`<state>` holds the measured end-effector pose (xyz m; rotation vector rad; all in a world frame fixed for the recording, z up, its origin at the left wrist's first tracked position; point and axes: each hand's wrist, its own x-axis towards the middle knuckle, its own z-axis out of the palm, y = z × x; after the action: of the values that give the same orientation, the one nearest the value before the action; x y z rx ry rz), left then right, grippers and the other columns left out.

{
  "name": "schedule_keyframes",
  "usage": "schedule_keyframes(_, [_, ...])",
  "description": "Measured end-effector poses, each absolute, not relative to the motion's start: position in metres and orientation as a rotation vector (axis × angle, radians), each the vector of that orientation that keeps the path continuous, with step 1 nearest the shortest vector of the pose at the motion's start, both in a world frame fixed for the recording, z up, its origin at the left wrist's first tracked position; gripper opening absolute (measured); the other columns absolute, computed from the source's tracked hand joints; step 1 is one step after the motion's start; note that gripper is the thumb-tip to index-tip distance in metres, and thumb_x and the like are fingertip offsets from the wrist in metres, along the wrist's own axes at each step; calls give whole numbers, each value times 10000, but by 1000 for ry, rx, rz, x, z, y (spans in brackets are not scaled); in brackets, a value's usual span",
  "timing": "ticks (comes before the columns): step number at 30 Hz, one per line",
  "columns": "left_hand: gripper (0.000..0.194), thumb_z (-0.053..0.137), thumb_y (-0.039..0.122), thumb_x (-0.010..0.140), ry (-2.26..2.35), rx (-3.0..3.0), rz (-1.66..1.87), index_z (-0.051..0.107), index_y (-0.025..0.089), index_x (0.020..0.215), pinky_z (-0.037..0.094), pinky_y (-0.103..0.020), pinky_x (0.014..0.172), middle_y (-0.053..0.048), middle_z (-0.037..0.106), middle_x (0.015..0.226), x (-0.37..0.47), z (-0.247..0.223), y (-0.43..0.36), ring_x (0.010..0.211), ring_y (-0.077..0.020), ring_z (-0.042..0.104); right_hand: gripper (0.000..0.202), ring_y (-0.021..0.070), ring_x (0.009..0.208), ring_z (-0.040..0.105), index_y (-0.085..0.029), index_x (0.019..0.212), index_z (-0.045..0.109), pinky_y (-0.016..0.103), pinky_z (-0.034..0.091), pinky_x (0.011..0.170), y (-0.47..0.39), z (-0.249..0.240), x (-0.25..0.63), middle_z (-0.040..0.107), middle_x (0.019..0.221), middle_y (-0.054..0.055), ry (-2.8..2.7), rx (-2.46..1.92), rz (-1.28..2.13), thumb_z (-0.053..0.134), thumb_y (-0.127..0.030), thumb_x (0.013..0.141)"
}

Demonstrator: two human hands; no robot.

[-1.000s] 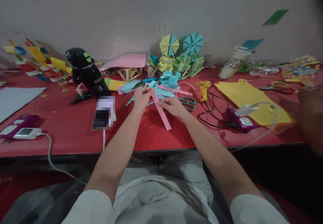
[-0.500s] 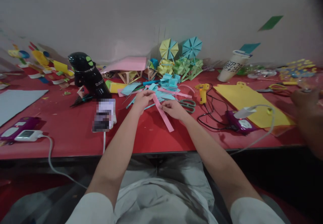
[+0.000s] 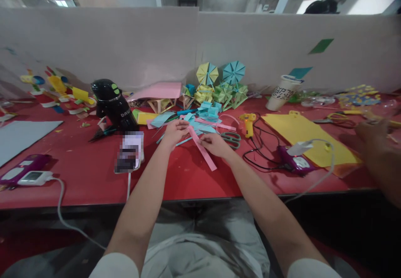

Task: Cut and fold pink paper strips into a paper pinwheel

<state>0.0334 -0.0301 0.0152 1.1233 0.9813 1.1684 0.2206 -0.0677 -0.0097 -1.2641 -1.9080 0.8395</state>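
Note:
A long pink paper strip slants between my two hands, its lower end pointing toward the table's front edge. My left hand pinches the strip's far end. The fingers of my right hand close on its edge a little lower down. Just beyond my hands lies a heap of blue and pink paper strips and folded blue pieces. Green-handled scissors rest right of my right hand, their blades partly covered by paper.
A yellow glue gun with a black cord lies right of the scissors, by a purple power strip. Left stand a phone and a black bottle. Folded paper wheels lean at the back. A co-worker's hand is far right.
The view has tilted up, so everything sits lower in the picture. Both hands keep their hold on the pink strip, with almost no shift.

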Motion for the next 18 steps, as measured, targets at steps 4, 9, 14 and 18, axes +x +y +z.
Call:
schedule_keyframes(4, [276, 780, 104, 602, 928, 1131, 1180, 681, 148, 856, 545, -361, 840, -29, 687, 833, 33, 18, -31, 780, -134, 644, 316, 146, 622, 480, -180, 680, 632, 274, 375, 603, -68, -8, 221, 577, 650, 12, -1906, -1239, 767, 535, -430, 848])
schedule_keyframes(9, [271, 800, 173, 611, 889, 1113, 1151, 713, 148, 866, 560, -347, 812, -23, 691, 813, 33, 19, -31, 768, -137, 650, 300, 158, 637, 511, -172, 712, 655, 291, 396, 627, -70, -5, 220, 613, 674, 25, -1887, -1232, 696, 538, -404, 861])
schedule_keyframes(14, [245, 791, 164, 603, 978, 1040, 1307, 685, 144, 823, 572, -334, 779, -16, 687, 772, 32, 16, -25, 722, -132, 652, 323, 173, 619, 589, -181, 759, 641, 292, 440, 598, -69, -6, 221, 657, 678, 41, -1779, -1220, 876, 589, -491, 831])
schedule_keyframes(18, [208, 731, 120, 604, 1032, 974, 1399, 647, 152, 792, 571, -327, 765, 2, 652, 736, 30, 18, -23, 705, -130, 646, 333, 153, 479, 570, -182, 732, 600, 279, 438, 504, -66, -10, 229, 643, 594, 34, -1640, -1354, 932, 664, -507, 766])
